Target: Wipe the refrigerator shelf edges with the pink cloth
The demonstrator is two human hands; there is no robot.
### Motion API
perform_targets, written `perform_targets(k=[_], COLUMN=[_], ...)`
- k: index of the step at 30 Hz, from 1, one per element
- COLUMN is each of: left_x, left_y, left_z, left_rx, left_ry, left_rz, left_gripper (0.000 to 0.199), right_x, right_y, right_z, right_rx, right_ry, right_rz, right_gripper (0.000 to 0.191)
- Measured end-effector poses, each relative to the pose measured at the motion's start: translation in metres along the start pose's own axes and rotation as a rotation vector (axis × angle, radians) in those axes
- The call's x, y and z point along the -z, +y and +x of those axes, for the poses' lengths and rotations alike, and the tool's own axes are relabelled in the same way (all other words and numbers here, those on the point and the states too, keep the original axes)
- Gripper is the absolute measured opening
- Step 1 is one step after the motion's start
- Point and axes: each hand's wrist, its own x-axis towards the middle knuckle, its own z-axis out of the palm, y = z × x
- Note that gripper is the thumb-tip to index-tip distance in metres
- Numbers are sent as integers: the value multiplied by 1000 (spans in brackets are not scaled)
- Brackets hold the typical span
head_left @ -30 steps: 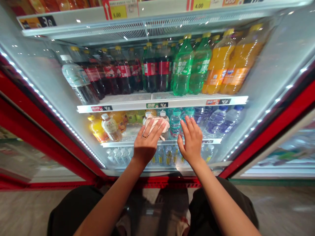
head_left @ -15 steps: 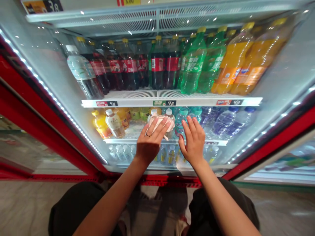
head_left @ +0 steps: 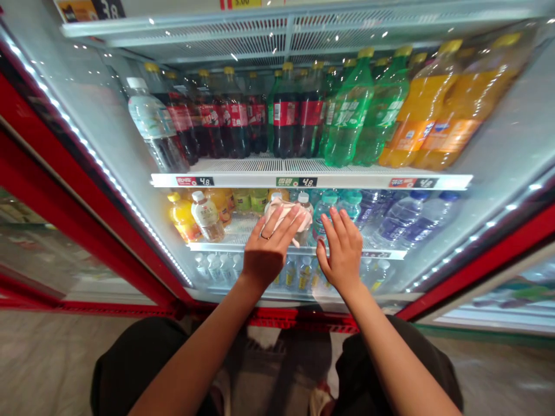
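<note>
At a cooler [head_left: 243,181], left hand [head_left: 267,248] flat over one cloth [head_left: 285,208], right hand [head_left: 343,251] uncurled, perhaps two teal bottles [head_left: 352,207]

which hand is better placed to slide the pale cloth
Left, most likely: the left hand's outstretched fingers lie over the pale cloth. The right hand is off to the side, with no cloth visible under it.

cloth [head_left: 287,208] | pale pink | crumpled (one corner dangling) | under left fingers [head_left: 287,226]
</note>
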Motion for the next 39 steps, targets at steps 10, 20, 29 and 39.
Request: perform_targets(k=[10, 20, 29, 39], left_x=[0, -1, -2, -1], left_y=[4, 4, 6, 10], left_z=[-6, -4, -3, 0], left_rx=[42, 52, 30, 34], left_ry=[-20, 10, 40, 51], left_rz=[4, 11, 6, 24], left_gripper=[80, 82, 82, 73], right_x=[1, 1, 4, 3], right_y=[3, 4, 2, 1], right_z=[-2, -4, -2, 0], right_rx=[-4, -8, 18, 33], right_ry=[0, -24, -7, 10], right_rz=[-33, -41, -27, 42], right_gripper=[87, 89, 86, 84])
